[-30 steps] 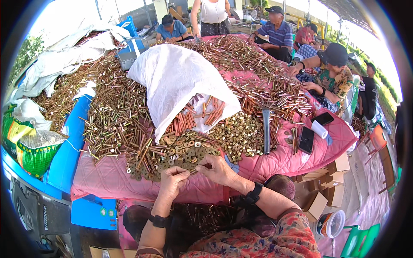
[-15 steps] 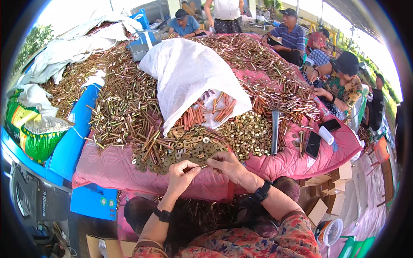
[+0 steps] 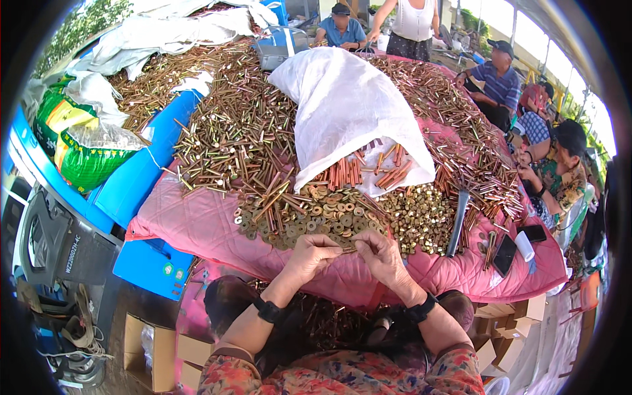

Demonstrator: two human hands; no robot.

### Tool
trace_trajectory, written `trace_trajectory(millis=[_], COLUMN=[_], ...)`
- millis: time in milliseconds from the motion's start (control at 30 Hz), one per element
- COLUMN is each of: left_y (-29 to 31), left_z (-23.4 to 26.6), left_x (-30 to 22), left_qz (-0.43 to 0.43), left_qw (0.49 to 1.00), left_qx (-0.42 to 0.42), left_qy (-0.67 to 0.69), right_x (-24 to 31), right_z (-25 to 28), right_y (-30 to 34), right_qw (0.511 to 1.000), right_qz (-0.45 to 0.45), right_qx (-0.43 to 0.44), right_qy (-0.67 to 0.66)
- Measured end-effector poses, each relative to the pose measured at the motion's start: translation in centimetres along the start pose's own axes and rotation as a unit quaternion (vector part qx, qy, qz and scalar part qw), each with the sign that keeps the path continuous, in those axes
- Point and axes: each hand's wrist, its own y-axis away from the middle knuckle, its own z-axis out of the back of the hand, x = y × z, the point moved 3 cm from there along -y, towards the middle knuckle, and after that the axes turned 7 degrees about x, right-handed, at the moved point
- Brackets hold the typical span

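My left hand [image 3: 309,261] is closed in a pinch on one end of a short, thin brass-coloured bolt [image 3: 348,249]. At the other end of the bolt, the fingertips of my right hand [image 3: 384,262] are pinched together. Any small part between those fingertips is too small to make out. Both hands are just above the near edge of the pink quilt [image 3: 263,268]. Right beyond them lie a heap of flat round washers [image 3: 309,222] and, further right, a heap of small brass-coloured nuts [image 3: 416,220].
A white sack [image 3: 355,112] spills copper-coloured bolts [image 3: 340,172] onto the quilt. Loose bolts [image 3: 230,125] spread far and left. A hammer-like tool [image 3: 459,220], two phones [image 3: 505,255] and a white cup [image 3: 524,246] lie right. Several people sit around; cardboard boxes [image 3: 163,355] stand below.
The view has swung left, so the scene sits further right and partly lower. Both hands stay together at the bolt, which now shows between the two pinches.
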Motion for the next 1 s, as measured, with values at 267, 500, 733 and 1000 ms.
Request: trace_trajectory(millis=[267,500,733,1000], left_y=[0.4,0.4,0.4,0.8], left_z=[-0.1,0.1,0.5,-0.4], left_x=[-0.4,-0.1,0.7,-0.8], left_qz=[-0.058,-0.048,-0.028,-0.021], left_qw=[0.995,0.998,0.999,0.983], left_qx=[-0.007,0.000,-0.014,0.066], left_qy=[-0.083,-0.044,-0.024,-0.167], right_x=[0.7,0.8,0.9,0.0], right_z=[-0.3,-0.2,-0.2,0.3], right_y=[0.0,0.3,0.2,0.0], right_qw=[0.995,0.994,0.996,0.954], right_qz=[0.069,0.030,0.024,-0.191], right_qx=[0.033,0.027,0.044,0.144], right_qy=[0.062,0.105,0.078,-0.183])
